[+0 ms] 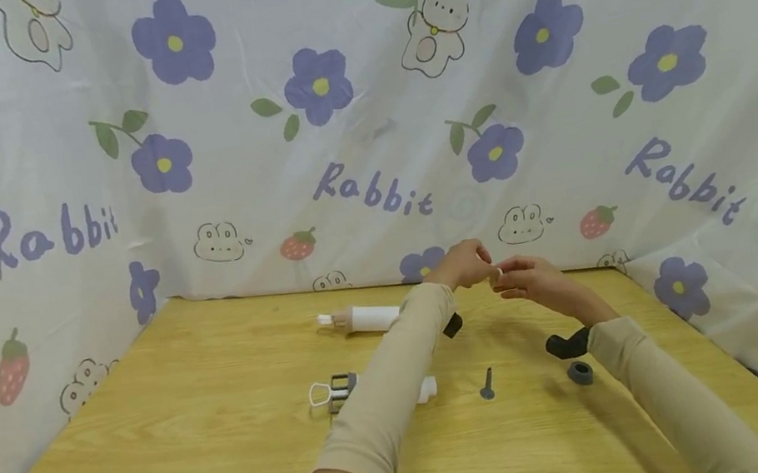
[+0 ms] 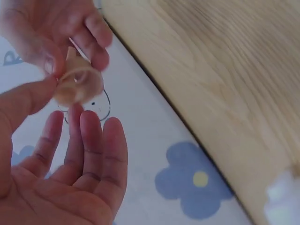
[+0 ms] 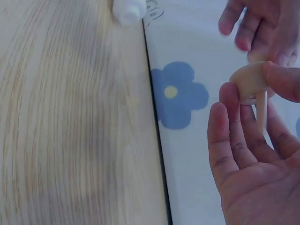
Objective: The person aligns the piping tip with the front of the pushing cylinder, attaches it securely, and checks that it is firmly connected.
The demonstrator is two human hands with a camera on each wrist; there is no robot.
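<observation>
Both hands meet over the far edge of the wooden table (image 1: 222, 382), around a small beige cup-shaped piece (image 2: 79, 86) with a thin stem. My left hand (image 1: 463, 264) pinches its rim between thumb and a fingertip, the other fingers spread below, as the left wrist view shows. On the opposite side my right hand (image 1: 543, 285) grips the same piece (image 3: 251, 82); in the right wrist view its thumb and index finger pinch the cup, and the stem points down toward the palm. In the head view the fingers mostly hide the piece.
A white tube (image 1: 372, 319) with a beige end lies by the left forearm, near a black part (image 1: 452, 326). A grey-and-white part (image 1: 340, 393) is partly under that forearm. Right of it lie a grey pin (image 1: 487, 385), a black curved piece (image 1: 567, 345) and a grey ring (image 1: 581, 373).
</observation>
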